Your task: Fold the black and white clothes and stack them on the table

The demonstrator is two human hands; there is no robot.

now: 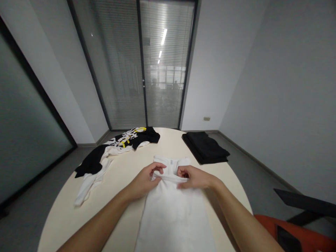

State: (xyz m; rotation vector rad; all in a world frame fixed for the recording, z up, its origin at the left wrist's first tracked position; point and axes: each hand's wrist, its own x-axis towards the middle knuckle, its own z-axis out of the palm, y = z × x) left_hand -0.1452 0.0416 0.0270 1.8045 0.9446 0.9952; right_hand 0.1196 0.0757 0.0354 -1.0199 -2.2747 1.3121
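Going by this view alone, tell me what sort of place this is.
Probably a small office or meeting room: glass panels with blinds, a pale table with a curved edge, and an orange chair with a black armrest suggest it.

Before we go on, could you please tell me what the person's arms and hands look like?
The left forearm and right forearm show no sleeves. The left hand and right hand are ungloved, and no watch, bracelet or ring shows.

Reaching forward with bare forearms (105, 224) angled inward from both sides. Pinching with left hand (145, 178) and right hand (196, 176), near each other yet apart, with curled fingers (156, 165) ahead of thumbs (154, 182).
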